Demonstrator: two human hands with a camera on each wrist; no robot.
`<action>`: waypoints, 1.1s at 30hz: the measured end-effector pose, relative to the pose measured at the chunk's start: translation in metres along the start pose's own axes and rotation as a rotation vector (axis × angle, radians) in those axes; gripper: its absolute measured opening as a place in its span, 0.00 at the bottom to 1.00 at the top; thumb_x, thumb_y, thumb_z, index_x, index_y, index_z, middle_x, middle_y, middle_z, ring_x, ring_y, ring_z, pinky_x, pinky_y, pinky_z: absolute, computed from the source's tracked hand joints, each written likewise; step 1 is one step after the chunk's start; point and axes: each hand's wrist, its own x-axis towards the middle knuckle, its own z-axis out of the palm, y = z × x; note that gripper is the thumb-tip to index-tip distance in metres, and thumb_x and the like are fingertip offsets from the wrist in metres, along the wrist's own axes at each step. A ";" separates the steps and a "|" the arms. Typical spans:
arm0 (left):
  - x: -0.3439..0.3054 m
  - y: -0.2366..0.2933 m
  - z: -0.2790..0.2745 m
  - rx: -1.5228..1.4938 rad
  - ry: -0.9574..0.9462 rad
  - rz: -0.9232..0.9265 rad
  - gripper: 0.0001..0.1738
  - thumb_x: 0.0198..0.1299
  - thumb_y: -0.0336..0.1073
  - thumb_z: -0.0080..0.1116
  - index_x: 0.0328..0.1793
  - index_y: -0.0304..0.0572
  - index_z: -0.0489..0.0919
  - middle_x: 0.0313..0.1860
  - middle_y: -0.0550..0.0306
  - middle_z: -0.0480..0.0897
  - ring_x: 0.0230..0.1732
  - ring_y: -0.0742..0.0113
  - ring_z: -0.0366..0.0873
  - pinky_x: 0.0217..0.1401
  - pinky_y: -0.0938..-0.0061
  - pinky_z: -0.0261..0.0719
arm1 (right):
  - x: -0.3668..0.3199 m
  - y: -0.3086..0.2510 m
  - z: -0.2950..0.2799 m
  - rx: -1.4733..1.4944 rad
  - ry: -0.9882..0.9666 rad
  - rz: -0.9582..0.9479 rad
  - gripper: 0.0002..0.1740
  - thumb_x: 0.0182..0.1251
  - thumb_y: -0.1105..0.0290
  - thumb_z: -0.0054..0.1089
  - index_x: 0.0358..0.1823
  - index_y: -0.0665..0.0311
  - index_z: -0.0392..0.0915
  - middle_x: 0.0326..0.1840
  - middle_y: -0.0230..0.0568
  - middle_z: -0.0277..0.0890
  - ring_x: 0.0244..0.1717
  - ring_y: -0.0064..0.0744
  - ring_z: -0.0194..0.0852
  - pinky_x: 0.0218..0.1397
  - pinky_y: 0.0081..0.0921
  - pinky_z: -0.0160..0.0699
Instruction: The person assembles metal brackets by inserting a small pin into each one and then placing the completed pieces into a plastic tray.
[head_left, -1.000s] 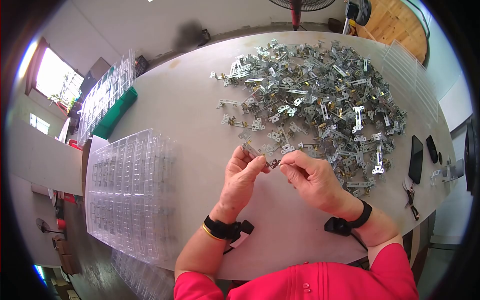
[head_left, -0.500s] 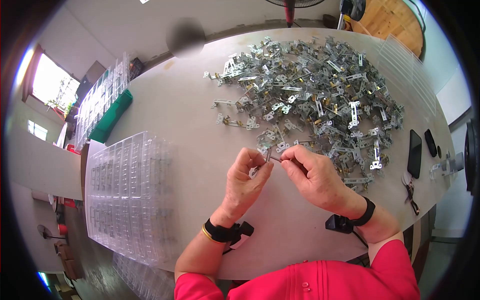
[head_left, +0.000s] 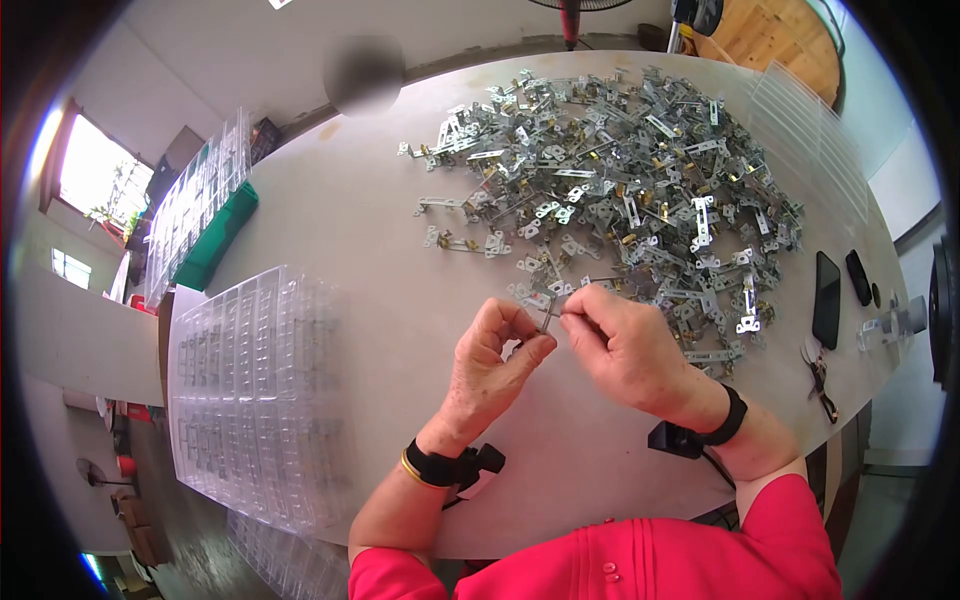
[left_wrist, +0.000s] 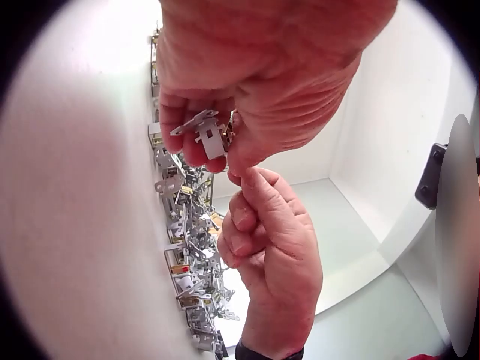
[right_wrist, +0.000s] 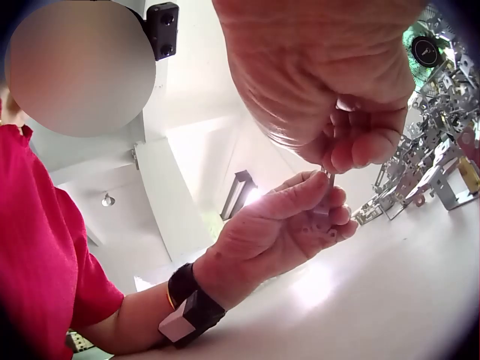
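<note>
In the head view, a small metal fitting (head_left: 546, 316) is held above the tabletop (head_left: 390, 330), just on the near side of the heaped fittings (head_left: 600, 180). It is pinched between thumb and fingers of the left hand (head_left: 485, 365); the right hand (head_left: 635, 355) is pinched close beside it.

Over to the left wrist view: the fitting's flat plate is seen cradled against curled fingers. A steady grip is called for here, with the thumb kept off any loose part.

And in the right wrist view, a thin metal length (right_wrist: 331, 181) is pinched by the right fingertips; whether it is separate cannot be told. It is best guided gently, in line, without bending.
</note>
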 end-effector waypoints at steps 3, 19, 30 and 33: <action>0.000 0.001 0.000 -0.007 0.001 -0.022 0.15 0.64 0.21 0.68 0.50 0.41 0.73 0.44 0.65 0.79 0.47 0.78 0.76 0.54 0.78 0.77 | 0.001 0.001 -0.001 0.006 0.003 -0.022 0.04 0.72 0.73 0.59 0.42 0.64 0.74 0.30 0.53 0.79 0.31 0.58 0.81 0.32 0.44 0.76; 0.003 0.000 -0.006 -0.112 0.030 -0.127 0.19 0.65 0.23 0.67 0.55 0.42 0.69 0.43 0.62 0.78 0.47 0.77 0.77 0.50 0.78 0.79 | 0.009 -0.011 -0.023 -0.013 -0.207 0.183 0.03 0.74 0.72 0.59 0.43 0.64 0.77 0.28 0.47 0.78 0.24 0.39 0.75 0.30 0.33 0.71; 0.003 0.004 -0.005 -0.451 -0.429 -0.185 0.20 0.69 0.34 0.67 0.57 0.41 0.67 0.45 0.56 0.82 0.49 0.70 0.80 0.56 0.70 0.78 | 0.011 0.005 -0.020 0.547 -0.177 0.240 0.07 0.81 0.69 0.55 0.47 0.65 0.77 0.41 0.27 0.80 0.38 0.13 0.73 0.45 0.17 0.76; 0.004 0.001 -0.005 -0.462 -0.434 -0.159 0.19 0.70 0.34 0.66 0.58 0.40 0.67 0.46 0.55 0.83 0.50 0.69 0.81 0.56 0.70 0.78 | 0.010 0.004 -0.019 0.540 -0.160 0.273 0.06 0.81 0.69 0.56 0.47 0.65 0.77 0.41 0.28 0.80 0.35 0.13 0.73 0.41 0.17 0.77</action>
